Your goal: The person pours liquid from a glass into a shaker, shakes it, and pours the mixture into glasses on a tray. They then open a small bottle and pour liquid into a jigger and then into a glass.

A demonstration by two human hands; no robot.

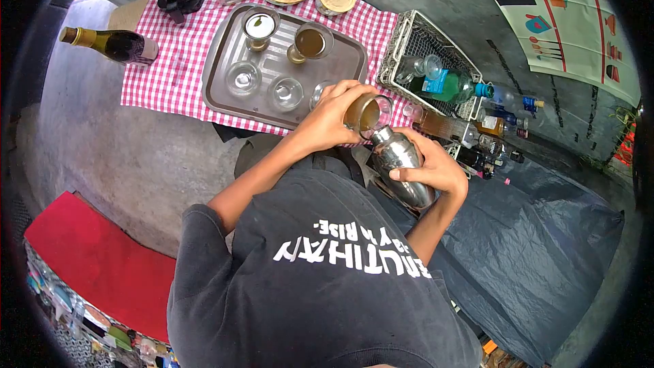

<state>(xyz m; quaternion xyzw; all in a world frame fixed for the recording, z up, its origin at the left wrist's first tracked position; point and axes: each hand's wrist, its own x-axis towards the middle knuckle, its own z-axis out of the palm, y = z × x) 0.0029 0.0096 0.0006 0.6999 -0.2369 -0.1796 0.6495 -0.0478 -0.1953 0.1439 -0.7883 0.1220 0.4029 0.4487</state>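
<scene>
Grey, ridged, the tray [346,61] lies leftmost; by its near right corner our arched left hand [334,114] grasps a clear, brown-filled glass [368,113]; farther right of it, our right hand [436,170] curls round a shiny metal shaker [398,161].

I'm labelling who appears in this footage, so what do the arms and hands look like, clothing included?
The left hand and right hand are bare: no gloves, rings, watch or bracelet shows. The faded black T-shirt has short sleeves; the left sleeve is loose, with a stitched hem. White block lettering crosses the shirt, upside down in this view.
</scene>
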